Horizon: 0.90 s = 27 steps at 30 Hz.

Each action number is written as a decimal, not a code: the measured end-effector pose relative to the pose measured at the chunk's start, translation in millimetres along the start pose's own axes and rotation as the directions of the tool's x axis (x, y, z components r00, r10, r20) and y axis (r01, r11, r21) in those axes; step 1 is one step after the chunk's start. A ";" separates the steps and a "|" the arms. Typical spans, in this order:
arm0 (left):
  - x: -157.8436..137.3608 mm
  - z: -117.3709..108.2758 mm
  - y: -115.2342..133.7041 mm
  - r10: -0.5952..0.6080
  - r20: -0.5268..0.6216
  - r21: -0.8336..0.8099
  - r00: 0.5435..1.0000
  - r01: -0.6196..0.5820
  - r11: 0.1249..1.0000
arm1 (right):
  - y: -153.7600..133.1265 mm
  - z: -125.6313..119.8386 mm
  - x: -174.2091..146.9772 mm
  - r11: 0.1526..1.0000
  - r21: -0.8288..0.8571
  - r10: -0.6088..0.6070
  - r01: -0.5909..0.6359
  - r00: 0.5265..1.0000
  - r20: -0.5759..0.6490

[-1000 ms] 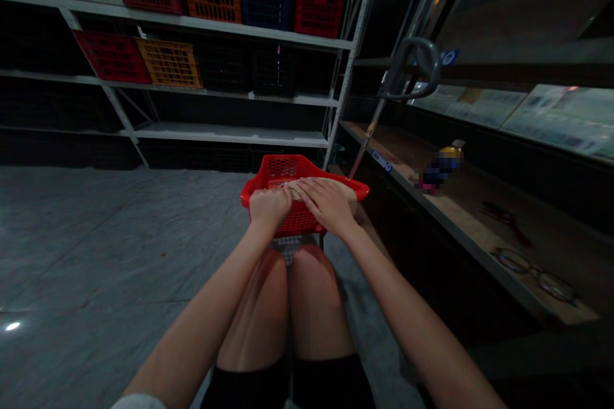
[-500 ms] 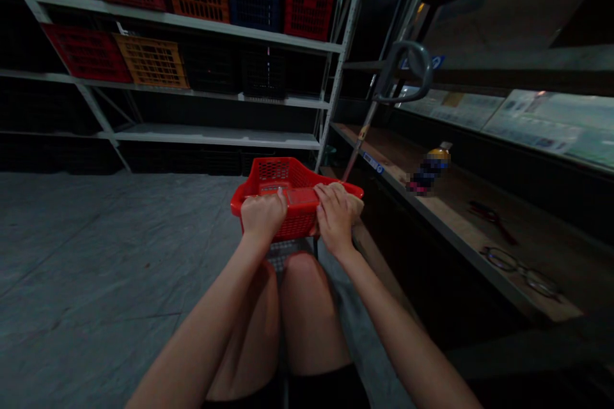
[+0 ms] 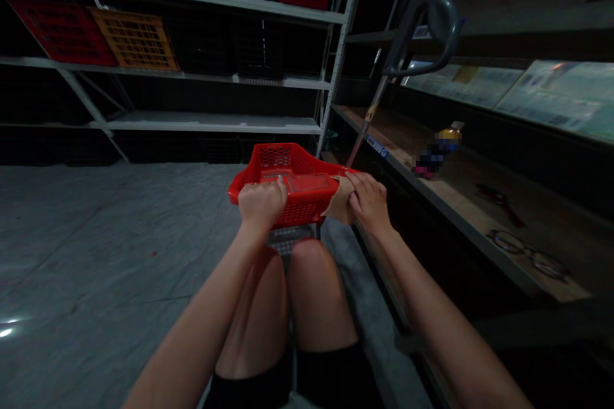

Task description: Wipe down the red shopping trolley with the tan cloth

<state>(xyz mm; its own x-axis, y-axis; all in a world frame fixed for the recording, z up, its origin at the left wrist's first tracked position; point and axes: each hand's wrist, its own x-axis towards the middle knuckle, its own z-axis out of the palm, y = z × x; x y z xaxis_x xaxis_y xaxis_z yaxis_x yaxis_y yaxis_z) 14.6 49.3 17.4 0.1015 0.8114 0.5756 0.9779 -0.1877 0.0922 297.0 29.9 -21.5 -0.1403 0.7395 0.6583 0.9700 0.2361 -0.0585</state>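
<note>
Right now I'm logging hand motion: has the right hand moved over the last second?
Yes: against the gray shelf post, the right hand has moved right, along the near rim of the red basket.

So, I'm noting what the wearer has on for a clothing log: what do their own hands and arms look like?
The left hand and right hand are both ungloved. The forearms are uncovered as far as they show, with no sleeve, watch or bracelet to be seen. The picture is too soft to tell about rings or small markings.
</note>
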 end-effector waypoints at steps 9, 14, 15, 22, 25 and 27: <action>-1.1 1.8 4.6 0.004 -0.026 -0.026 1.000 -0.005 1.000 | -51.8 27.4 -23.0 0.999 0.040 0.013 -0.008 0.993 -0.121; -1.3 2.5 1.1 0.020 -0.032 -0.035 0.999 -0.021 0.999 | 3.5 15.3 1.6 0.996 0.084 0.015 -0.010 0.998 -0.057; -1.0 2.8 1.4 0.016 -0.031 -0.040 0.999 -0.018 0.999 | 18.0 13.5 9.8 0.992 0.125 0.036 -0.031 0.999 -0.040; 2.2 7.2 7.4 -0.031 -0.026 -0.058 0.999 0.030 0.998 | 33.5 22.8 25.9 0.951 0.267 0.168 -0.156 0.985 -0.023; 1.5 8.2 13.7 -0.051 -0.020 -0.052 0.999 0.050 0.997 | -12.4 30.9 6.6 0.966 0.220 0.174 -0.137 0.972 -0.160; 0.1 6.1 21.2 -0.039 0.000 -0.033 0.999 0.039 0.999 | -50.3 34.1 -2.3 0.967 0.225 0.168 -0.118 0.962 -0.215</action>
<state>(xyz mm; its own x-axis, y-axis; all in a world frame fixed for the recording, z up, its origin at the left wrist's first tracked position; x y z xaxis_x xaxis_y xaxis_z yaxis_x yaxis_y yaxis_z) 36.5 48.8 14.4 0.0635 0.8183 0.5712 0.9745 -0.1742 0.1412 241.8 37.8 -45.7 0.0706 0.6153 0.7851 0.9098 0.2830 -0.3036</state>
